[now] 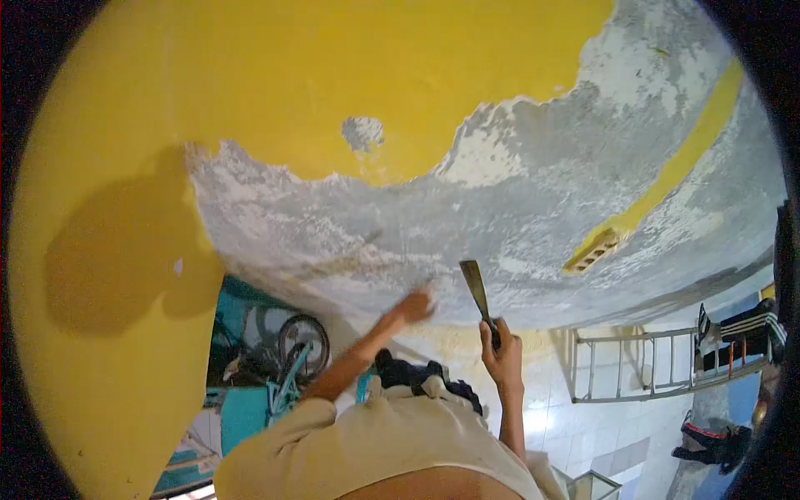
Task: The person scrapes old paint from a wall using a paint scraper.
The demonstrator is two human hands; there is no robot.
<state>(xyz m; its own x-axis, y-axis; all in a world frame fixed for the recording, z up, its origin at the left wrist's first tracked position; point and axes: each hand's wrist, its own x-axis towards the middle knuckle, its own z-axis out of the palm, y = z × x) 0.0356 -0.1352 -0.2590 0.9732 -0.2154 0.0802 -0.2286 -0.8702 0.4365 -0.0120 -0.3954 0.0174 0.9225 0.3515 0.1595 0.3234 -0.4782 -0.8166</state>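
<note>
My right hand is closed around the dark handle of a scraper, its flat metal blade pointing up toward the wall. My left hand is raised in front of the lower wall, its fingers smeared by motion; whether it holds anything cannot be made out. Ahead stands a wall whose yellow paint ends in a ragged edge. Below that edge shows a bare grey and white surface. A small patch of bare grey shows within the yellow.
A yellow strip runs down the wall to a box with several holes. At right are a metal ladder and a person in dark striped trousers. A bicycle stands at lower left, beyond the yellow wall edge.
</note>
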